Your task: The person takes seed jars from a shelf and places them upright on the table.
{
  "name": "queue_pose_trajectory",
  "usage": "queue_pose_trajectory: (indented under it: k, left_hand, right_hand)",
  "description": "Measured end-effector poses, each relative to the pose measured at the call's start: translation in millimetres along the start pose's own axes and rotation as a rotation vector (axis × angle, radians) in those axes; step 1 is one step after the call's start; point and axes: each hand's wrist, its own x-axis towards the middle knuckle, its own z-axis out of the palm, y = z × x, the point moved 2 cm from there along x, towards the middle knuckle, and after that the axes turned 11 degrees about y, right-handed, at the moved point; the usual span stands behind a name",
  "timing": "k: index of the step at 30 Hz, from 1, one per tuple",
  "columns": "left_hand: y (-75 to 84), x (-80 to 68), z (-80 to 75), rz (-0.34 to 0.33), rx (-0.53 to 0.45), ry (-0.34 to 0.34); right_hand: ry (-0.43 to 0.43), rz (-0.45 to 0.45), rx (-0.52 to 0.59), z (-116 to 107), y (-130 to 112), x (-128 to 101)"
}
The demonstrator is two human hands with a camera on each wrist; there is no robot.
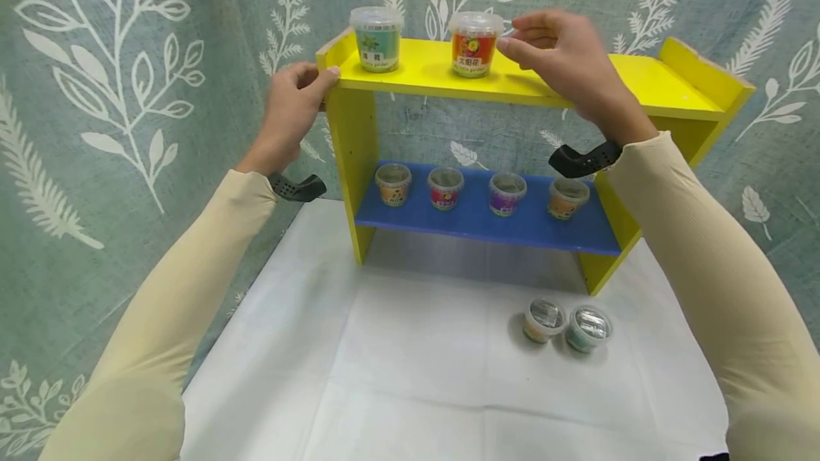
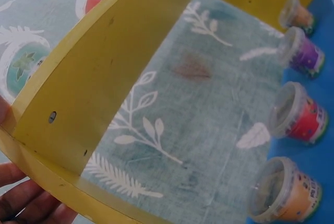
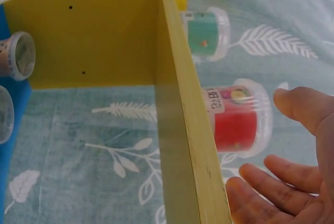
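Note:
My left hand (image 1: 288, 109) grips the upper left corner of a yellow shelf (image 1: 419, 82), its thumb on the top edge; in the left wrist view its fingers (image 2: 31, 200) curl beneath the board. Beside a red plastic cup (image 1: 472, 45) with a clear lid is my right hand (image 1: 564, 62). In the right wrist view a gap shows between its spread fingers (image 3: 276, 187) and the cup (image 3: 235, 119), which stands on the top board. Further left on that board, close to the left hand, stands a green lidded cup (image 1: 378, 40).
On the blue lower board (image 1: 416, 218) several small lidded cups stand in a row, among them a purple one (image 1: 506, 194). An orange-labelled cup (image 1: 543, 320) and a green cup (image 1: 588, 328) sit side by side on the white tabletop (image 1: 410, 368). Leaf-patterned cloth (image 1: 192, 27) hangs behind.

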Motion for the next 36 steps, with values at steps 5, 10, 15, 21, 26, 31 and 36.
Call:
queue_pose_trajectory:
  k: [5, 10, 15, 21, 26, 31, 36]
  left_hand:
    - [2.1, 2.1, 2.1, -0.002, -0.005, -0.006]
    - [0.3, 2.9, 4.5, -0.012, -0.005, -0.017]
    - [-0.2, 2.2, 4.0, -0.013, -0.005, -0.012]
    - [-0.4, 1.2, 3.3, -0.016, -0.008, -0.014]
    - [0.1, 1.7, 2.5, -0.012, -0.011, -0.009]
    - [0.5, 1.8, 1.2, -0.012, -0.006, -0.011]
    - [0.1, -0.4, -1.4, -0.010, -0.009, -0.007]
  right_hand:
    - [-0.007, -0.004, -0.021, 6, -3, 9]
    - [-0.027, 0.032, 0.009, 11, -5, 17]
    - [-0.036, 0.052, 0.018, 19, -7, 24]
    - [-0.076, 0.065, 0.085, 25, -9, 30]
    - [-0.109, 0.060, 0.148, 25, -9, 32]
    - [-0.131, 0.058, 0.172, 26, -9, 33]
    - [-0.132, 0.053, 0.173, 30, -11, 35]
